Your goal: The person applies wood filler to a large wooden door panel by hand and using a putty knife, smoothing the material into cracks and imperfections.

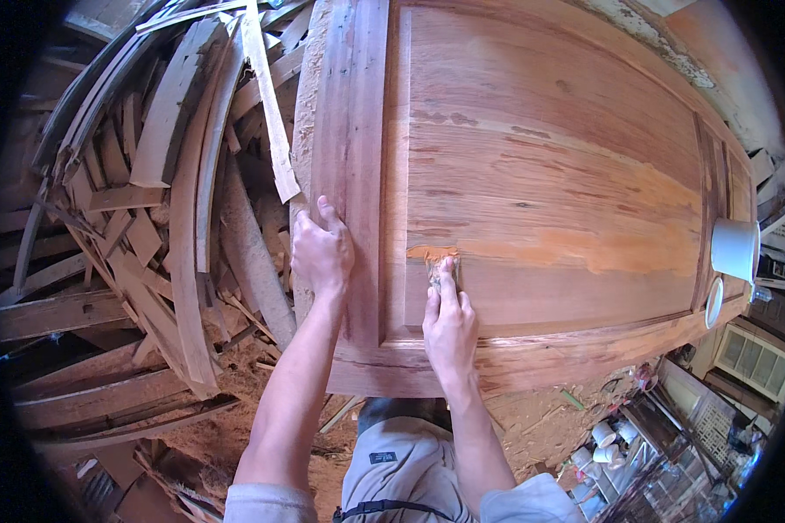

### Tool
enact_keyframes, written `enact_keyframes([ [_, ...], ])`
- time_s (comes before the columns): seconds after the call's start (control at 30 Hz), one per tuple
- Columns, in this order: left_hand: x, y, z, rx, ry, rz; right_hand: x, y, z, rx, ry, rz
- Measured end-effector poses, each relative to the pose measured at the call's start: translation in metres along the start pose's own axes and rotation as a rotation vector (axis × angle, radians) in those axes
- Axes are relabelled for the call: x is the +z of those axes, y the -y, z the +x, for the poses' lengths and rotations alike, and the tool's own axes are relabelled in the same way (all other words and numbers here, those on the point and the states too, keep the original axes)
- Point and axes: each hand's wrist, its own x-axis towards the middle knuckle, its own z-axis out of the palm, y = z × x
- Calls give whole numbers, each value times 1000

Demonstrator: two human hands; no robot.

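Note:
A large wooden panel door (pixel 532 96) lies flat in front of me, with a raised frame around its recessed panel. My right hand (pixel 451 327) holds a putty knife (pixel 433 270) against the panel near its lower left corner, index finger stretched along the blade. Orange filler (pixel 433 253) sits along the blade's edge. A wide smear of the same orange paste (pixel 576 248) runs over the panel to the right. At the door's left edge, my left hand (pixel 321 251) grips the side, thumb raised; its other fingers are partly hidden.
A white tub (pixel 734 249) and a round white lid (pixel 714 302) stand at the door's right end. Scrap timber (pixel 179 105) is heaped at the left, one thin strip (pixel 270 109) reaching the door's edge. Cans and clutter (pixel 606 444) crowd the lower right, on sawdust-covered ground.

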Motion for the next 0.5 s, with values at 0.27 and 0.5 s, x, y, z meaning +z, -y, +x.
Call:
enact_keyframes([
  [0.27, 2, -2, -2, 69, -110, 1, -19, -11, 10, -7, -8, 59],
  [0.5, -8, -1, -1, -54, 20, -10, -66, -18, 17, -161, 255, -19],
])
